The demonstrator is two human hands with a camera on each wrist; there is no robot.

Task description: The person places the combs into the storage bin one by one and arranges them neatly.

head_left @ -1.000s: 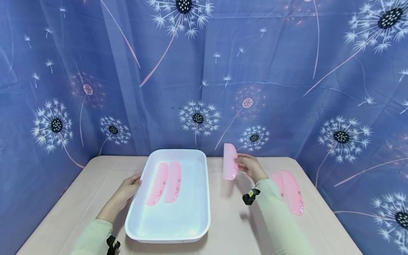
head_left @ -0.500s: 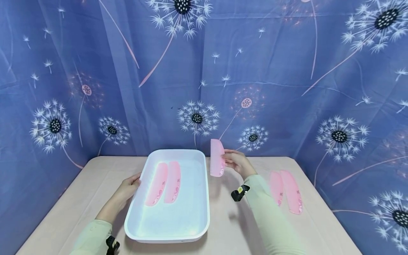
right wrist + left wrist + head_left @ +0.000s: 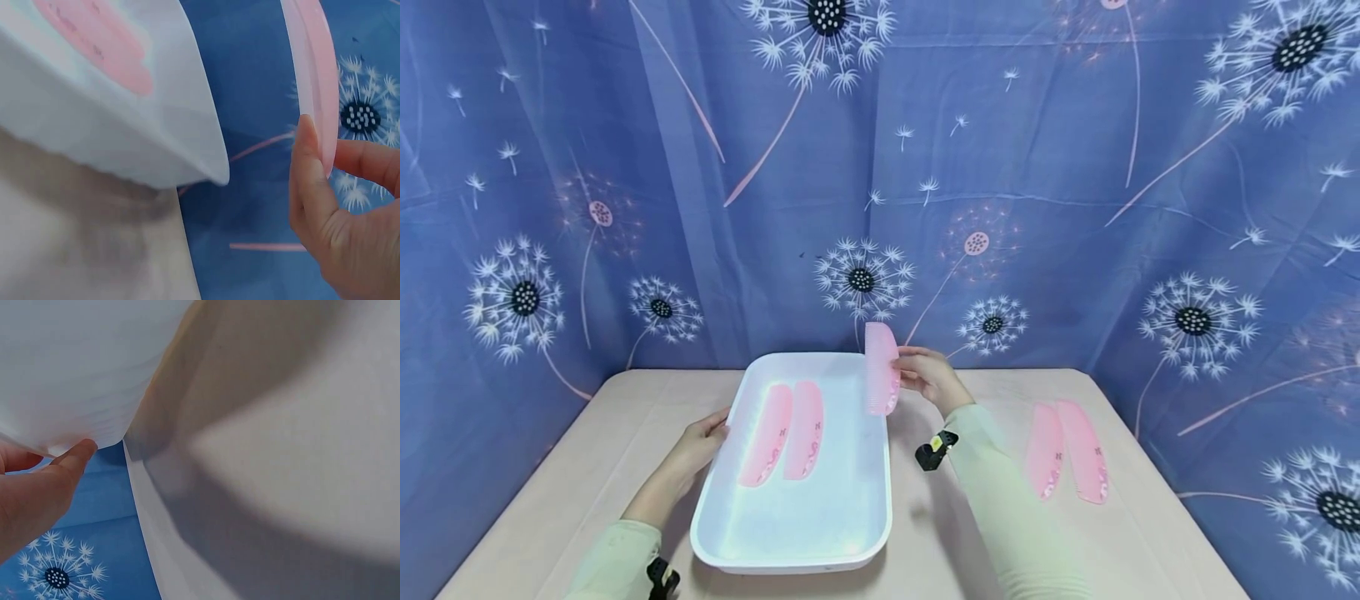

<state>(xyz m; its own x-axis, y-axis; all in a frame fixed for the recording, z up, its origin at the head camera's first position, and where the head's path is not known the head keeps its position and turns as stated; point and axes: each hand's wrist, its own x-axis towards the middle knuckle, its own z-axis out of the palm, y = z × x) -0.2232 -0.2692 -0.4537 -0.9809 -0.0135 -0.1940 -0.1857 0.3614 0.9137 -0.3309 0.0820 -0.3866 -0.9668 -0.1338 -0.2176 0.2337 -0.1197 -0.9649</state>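
A pink half-moon comb [image 3: 880, 371] is pinched between the thumb and fingers of my right hand [image 3: 934, 379]. It is raised upright over the far right rim of the white tray [image 3: 820, 525]. In the right wrist view the comb [image 3: 319, 69] appears edge-on, apart from the tray's corner. My left hand [image 3: 696, 446] grips the tray's left side; the left wrist view has a digit of that hand [image 3: 47, 494] pressed to the outer wall. Inside the tray two similar combs, a left one [image 3: 769, 437] and a right one [image 3: 805, 429], lie side by side.
On the table [image 3: 970, 500], right of my right forearm, lie two more pink combs, one nearer [image 3: 1047, 450] and one farther right [image 3: 1084, 450]. A blue dandelion-print curtain [image 3: 760, 275] hangs behind the table and along both sides.
My right hand has carried the comb leftward from beside the tray to over its right rim. The two combs on the table are less covered by the forearm. The left hand stays put.
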